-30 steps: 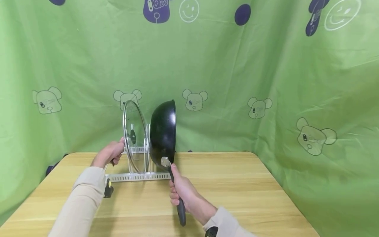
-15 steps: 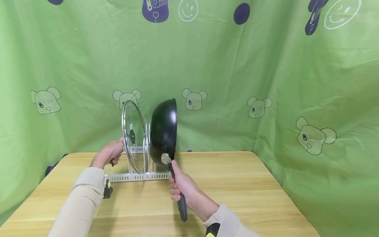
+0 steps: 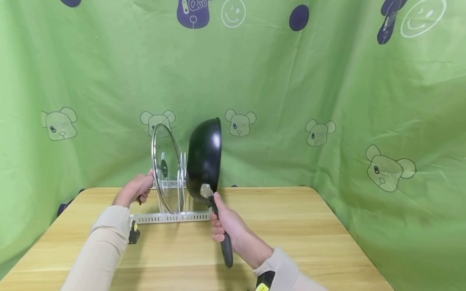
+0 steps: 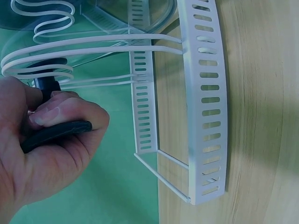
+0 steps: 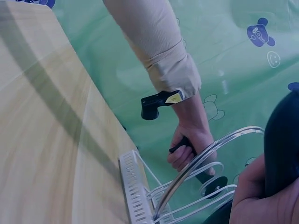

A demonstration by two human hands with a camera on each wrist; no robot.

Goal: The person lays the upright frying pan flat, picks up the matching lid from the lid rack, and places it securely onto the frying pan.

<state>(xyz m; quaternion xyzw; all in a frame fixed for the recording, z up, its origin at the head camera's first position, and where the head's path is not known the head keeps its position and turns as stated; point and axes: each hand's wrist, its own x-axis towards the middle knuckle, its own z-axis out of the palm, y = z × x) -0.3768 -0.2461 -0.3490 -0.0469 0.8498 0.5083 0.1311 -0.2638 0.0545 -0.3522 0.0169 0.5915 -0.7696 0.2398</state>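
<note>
Two hands are at work over a wooden table (image 3: 291, 242), backed by a green printed cloth (image 3: 327, 101) that hangs beyond both of them. Largest of the handled items is a black pan (image 3: 204, 161), held on edge just above and ahead of the right hand (image 3: 227, 226), its rim to the outer side and its rounded underside turned toward the left hand. The right hand's fingers are curled fully round the pan handle (image 3: 223, 242), thumb laid along the top near the metal bracket; the grip is closed and firm. Whether the pan's lower edge touches anything cannot be told. Next in size, a glass lid (image 3: 165, 169) stands upright between the two hands, just beside the pan's underside, set among the wire loops of a white slotted rack (image 3: 171, 217) that lies on the table ahead of both hands. The left hand (image 3: 134, 190) sits at the far side of the lid from the pan; in the left wrist view its fingers (image 4: 65, 109) are curled tight round a dark knob (image 4: 56, 133) at the lid's centre. Each cream sleeve carries a small black wrist device (image 3: 132, 234).
</note>
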